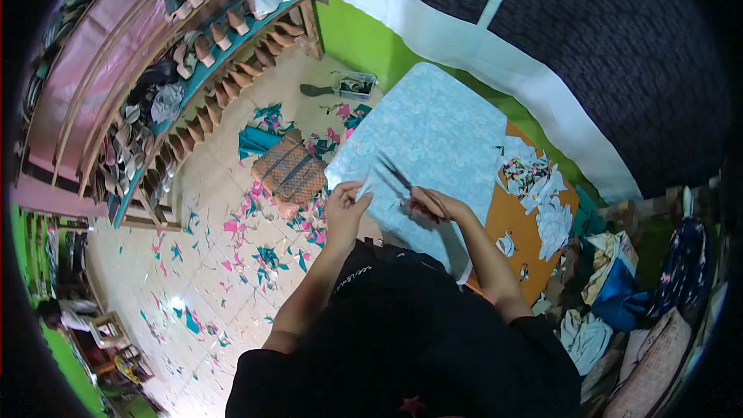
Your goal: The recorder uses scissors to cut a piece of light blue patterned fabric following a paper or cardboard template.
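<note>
A light blue patterned fabric (433, 124) lies spread over an orange-brown table (503, 255), hanging over its near edge. At the fabric's left edge, my left hand (346, 207) is closed in a pinch on a pale bit of this cloth. My right hand (431, 206) grips a pair of dark scissors (395, 171) by the handles. Their blades are apart and point up and left over the fabric, towards my left fingertips. How the blades meet the cloth is too small to tell.
Fabric scraps (534, 178) lie on the table's right side. A pile of cloth (611, 279) rises at the right. A brown woven bag (290, 170) stands on the floor among pink and teal scraps (267, 259). Shoe racks (209, 70) line the left; a clear bin (356, 85) stands beyond.
</note>
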Available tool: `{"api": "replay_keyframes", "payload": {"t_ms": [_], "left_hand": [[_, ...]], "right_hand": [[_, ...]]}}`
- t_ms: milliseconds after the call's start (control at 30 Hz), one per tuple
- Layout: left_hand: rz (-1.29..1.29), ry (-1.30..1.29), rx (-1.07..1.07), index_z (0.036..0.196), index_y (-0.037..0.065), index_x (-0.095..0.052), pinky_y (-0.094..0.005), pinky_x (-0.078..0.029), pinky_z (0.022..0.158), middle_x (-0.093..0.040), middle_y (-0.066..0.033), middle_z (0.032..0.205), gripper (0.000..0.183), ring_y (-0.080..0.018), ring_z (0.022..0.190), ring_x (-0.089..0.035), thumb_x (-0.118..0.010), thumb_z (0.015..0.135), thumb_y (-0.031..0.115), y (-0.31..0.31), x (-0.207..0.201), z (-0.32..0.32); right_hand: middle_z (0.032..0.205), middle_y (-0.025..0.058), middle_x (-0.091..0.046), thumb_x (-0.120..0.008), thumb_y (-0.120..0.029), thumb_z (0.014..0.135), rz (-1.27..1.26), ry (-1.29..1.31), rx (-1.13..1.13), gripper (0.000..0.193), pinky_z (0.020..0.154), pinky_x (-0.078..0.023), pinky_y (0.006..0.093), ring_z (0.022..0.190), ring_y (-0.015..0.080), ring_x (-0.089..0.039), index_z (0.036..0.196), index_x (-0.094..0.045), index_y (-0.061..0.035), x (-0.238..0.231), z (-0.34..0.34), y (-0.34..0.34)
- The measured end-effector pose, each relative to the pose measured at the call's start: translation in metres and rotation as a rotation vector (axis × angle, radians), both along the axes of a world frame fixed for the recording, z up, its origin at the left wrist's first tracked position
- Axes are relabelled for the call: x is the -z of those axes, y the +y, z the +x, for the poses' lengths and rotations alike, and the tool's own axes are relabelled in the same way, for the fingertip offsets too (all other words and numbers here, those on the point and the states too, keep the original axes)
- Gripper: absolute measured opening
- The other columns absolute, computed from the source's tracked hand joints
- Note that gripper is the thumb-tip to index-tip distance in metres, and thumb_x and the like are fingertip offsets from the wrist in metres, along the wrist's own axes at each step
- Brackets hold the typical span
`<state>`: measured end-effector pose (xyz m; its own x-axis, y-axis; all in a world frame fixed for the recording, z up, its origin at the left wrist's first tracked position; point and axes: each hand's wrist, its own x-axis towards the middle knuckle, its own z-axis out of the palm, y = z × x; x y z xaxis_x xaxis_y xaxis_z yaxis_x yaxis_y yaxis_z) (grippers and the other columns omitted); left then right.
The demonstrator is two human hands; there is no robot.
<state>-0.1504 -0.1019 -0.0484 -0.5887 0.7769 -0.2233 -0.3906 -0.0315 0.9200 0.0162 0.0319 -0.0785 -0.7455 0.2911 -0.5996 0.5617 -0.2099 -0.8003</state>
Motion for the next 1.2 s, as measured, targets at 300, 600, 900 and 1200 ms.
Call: {"api": "replay_keyframes", "payload": {"t_ms": [300, 600, 900, 1200], "left_hand": [[0.454, 0.668, 0.355, 0.068, 0.004, -0.06, -0.0267, -0.041, 0.064, -0.058, -0.0056, 0.072, 0.012, -0.0161, 0.068, -0.052, -0.066, 0.059, 0.002, 0.056, -0.035, 0.059], [-0.318, -0.008, 1.068, 0.09, 0.0, -0.056, -0.0255, -0.044, 0.065, -0.059, -0.008, 0.076, 0.029, -0.0121, 0.072, -0.055, -0.066, 0.066, 0.014, 0.022, 0.117, 0.088], [-0.306, 0.638, 0.912, 0.082, -0.002, -0.06, -0.027, -0.044, 0.062, -0.061, -0.0099, 0.071, 0.027, -0.0153, 0.067, -0.057, -0.058, 0.072, 0.024, 0.094, 0.117, 0.04], [-0.524, 1.134, 0.849, 0.098, 0.0, -0.053, -0.0373, -0.045, 0.074, -0.053, -0.0177, 0.102, 0.052, -0.0299, 0.093, -0.052, -0.064, 0.063, 0.038, 0.143, 0.099, 0.062]], "right_hand": [[0.059, -0.0005, -0.042, -0.032, -0.056, 0.083, -0.246, 0.196, 0.695, 0.053, 0.037, -0.033, 0.022, 0.042, 0.0088, -0.037, 0.084, -0.044, -0.0047, 0.03, 0.109, -0.036], [0.055, 0.0018, -0.044, -0.047, -0.039, 0.082, 0.075, 0.007, 1.045, 0.038, 0.039, -0.032, 0.0254, 0.043, 0.0129, -0.04, 0.079, -0.046, -0.0018, 0.042, 0.165, -0.082], [0.071, 0.0217, -0.057, -0.06, -0.036, 0.071, 0.546, -0.425, 0.856, 0.045, 0.064, -0.043, 0.0401, 0.071, 0.0343, -0.057, 0.081, -0.051, 0.0067, -0.008, 0.165, -0.132], [0.086, 0.0241, -0.056, -0.067, -0.033, 0.067, 0.512, -0.474, 1.053, 0.058, 0.072, -0.043, 0.0365, 0.084, 0.0345, -0.056, 0.095, -0.042, 0.0101, 0.03, 0.142, -0.156]]}}
